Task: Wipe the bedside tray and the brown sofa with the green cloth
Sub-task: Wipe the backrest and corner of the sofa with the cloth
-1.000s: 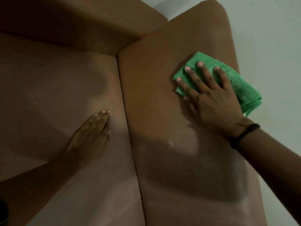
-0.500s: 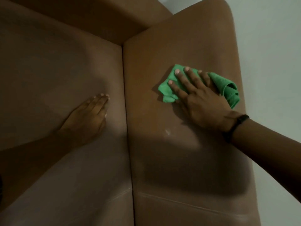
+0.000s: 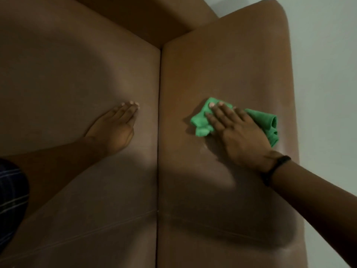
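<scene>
Both hands lie flat and open on the brown sofa [image 3: 222, 60]: the right hand [image 3: 236, 135] presses the green cloth [image 3: 201, 122], now bunched and dragged nearer, mid-wipe; the left hand [image 3: 116, 128] braces, holding nothing.

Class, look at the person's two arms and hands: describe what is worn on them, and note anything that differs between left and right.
Both forearms are bare, with no gloves and no rings that I can make out. The right hand has a thin black band around its wrist. The left hand has a bare wrist. At the lower left edge, dark fabric with pale stripes shows; whether it is a sleeve is unclear.
</scene>
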{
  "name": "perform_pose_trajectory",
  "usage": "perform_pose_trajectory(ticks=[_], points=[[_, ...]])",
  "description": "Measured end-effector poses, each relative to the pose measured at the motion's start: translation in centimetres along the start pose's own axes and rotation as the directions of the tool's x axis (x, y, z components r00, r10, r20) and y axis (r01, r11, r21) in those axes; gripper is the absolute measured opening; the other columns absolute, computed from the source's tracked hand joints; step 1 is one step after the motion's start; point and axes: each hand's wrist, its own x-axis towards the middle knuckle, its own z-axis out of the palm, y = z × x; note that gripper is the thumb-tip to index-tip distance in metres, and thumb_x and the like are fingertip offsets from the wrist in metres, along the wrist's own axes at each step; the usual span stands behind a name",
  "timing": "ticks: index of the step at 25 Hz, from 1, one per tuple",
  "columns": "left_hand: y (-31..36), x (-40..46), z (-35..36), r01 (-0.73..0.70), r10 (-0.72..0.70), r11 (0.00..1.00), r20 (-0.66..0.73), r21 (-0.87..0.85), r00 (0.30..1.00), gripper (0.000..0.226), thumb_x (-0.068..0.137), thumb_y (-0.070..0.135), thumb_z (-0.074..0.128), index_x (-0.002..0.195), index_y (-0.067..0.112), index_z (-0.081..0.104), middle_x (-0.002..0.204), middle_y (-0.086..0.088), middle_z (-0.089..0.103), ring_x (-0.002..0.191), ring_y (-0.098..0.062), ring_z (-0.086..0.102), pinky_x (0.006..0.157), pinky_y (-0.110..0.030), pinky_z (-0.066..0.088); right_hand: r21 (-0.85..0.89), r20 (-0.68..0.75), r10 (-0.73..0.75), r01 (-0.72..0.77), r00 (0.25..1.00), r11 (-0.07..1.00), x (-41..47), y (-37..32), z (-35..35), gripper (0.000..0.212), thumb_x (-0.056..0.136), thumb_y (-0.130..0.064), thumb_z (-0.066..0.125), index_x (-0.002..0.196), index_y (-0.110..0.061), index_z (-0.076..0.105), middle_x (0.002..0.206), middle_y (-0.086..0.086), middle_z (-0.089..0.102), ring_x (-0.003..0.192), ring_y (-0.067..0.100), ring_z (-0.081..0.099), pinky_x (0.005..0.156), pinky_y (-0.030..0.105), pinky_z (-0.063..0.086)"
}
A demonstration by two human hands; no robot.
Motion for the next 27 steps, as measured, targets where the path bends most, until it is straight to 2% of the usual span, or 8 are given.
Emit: perform_pose_trajectory(ticks=[2,4,6,10,15,19,24,27], points=[[0.4,-0.9,0.0,0.004,-0.004,1.000,-0.002,0.008,1.000,0.066,0.097,0.020,0.037,0.154,-0.013,0.039,0.160,-0.033,0.044,0.148,-0.048,0.045,0.131,-0.036,-0.010,0.046,0.007,0.164,-0.164,0.986,0.985,1.0,-1.7,0.5,0.062,0.107,-0.031,0.042,0.164,-0.009,0.029,0.173,0.015,0.021,0.160,0.034,0.017,0.126,0.051,0.011],[0.9,-2.1,-0.1,0.006,-0.006,1.000,0.002,0.017,1.000,0.067,0.096,0.020,0.036,0.154,-0.014,0.040,0.161,-0.034,0.044,0.150,-0.048,0.044,0.132,-0.036,-0.010,0.043,0.030,-0.021,0.020,0.999,0.999,0.0,-4.0,2.5,0.064,0.105,-0.029,0.043,0.164,-0.007,0.028,0.173,0.016,0.020,0.160,0.035,0.017,0.126,0.049,0.004],[1.4,-3.2,-0.1,0.018,-0.018,1.000,0.015,0.024,1.000,0.069,0.096,0.021,0.036,0.155,-0.014,0.039,0.162,-0.033,0.042,0.151,-0.047,0.042,0.132,-0.039,-0.006,-0.007,0.082,-0.202,0.203,0.976,0.979,-2.5,-4.0,2.7,0.065,0.101,-0.029,0.036,0.163,-0.007,0.031,0.172,0.016,0.023,0.159,0.034,0.023,0.125,0.049,0.007],[2.1,-4.7,-0.2,0.029,-0.030,0.999,0.027,0.035,0.999,0.070,0.096,0.022,0.035,0.158,-0.013,0.034,0.165,-0.031,0.039,0.154,-0.044,0.038,0.132,-0.041,-0.001,0.007,0.035,0.088,-0.088,0.995,0.996,-1.6,-2.9,0.7,0.069,0.099,-0.033,0.023,0.163,-0.008,0.032,0.172,0.016,0.025,0.159,0.035,0.023,0.124,0.050,0.011],[3.6,-7.0,-0.2,0.028,-0.030,0.999,0.041,0.036,0.999,0.071,0.099,0.024,0.032,0.160,-0.012,0.029,0.167,-0.031,0.034,0.156,-0.045,0.034,0.133,-0.050,0.016,0.040,0.134,-0.232,0.228,0.964,0.973,-6.0,-7.7,3.6,0.068,0.099,-0.032,0.020,0.162,-0.007,0.035,0.171,0.016,0.027,0.158,0.034,0.026,0.127,0.050,0.012],[5.6,-10.4,0.2,0.025,-0.028,0.999,0.068,0.045,0.997,0.070,0.102,0.025,0.031,0.163,-0.009,0.025,0.170,-0.030,0.031,0.158,-0.044,0.031,0.134,-0.051,0.017,0.041,0.057,0.055,-0.057,0.997,0.998,-8.8,-7.7,2.9,0.063,0.108,-0.039,0.028,0.165,-0.012,0.025,0.174,0.010,0.016,0.161,0.029,0.014,0.128,0.049,0.011],[10.4,-17.0,1.3,-0.045,0.039,0.994,0.061,0.096,0.997,0.070,0.103,0.025,0.030,0.164,-0.009,0.023,0.170,-0.029,0.031,0.161,-0.043,0.027,0.134,-0.051,0.014,0.041,0.143,-0.214,0.210,0.966,0.977,-16.2,-13.9,5.6,0.065,0.104,-0.034,0.026,0.166,-0.010,0.023,0.174,0.011,0.016,0.161,0.030,0.013,0.128,0.049,0.006],[13.2,-21.0,1.6,-0.074,0.068,0.993,0.062,0.092,0.996,0.068,0.104,0.021,0.031,0.163,-0.010,0.022,0.169,-0.031,0.031,0.162,-0.041,0.020,0.134,-0.051,0.015,0.002,0.110,-0.014,0.014,0.994,1.000,-19.1,-14.3,5.1,0.063,0.108,-0.037,0.027,0.166,-0.011,0.024,0.174,0.011,0.018,0.161,0.031,0.017,0.128,0.051,0.013]])
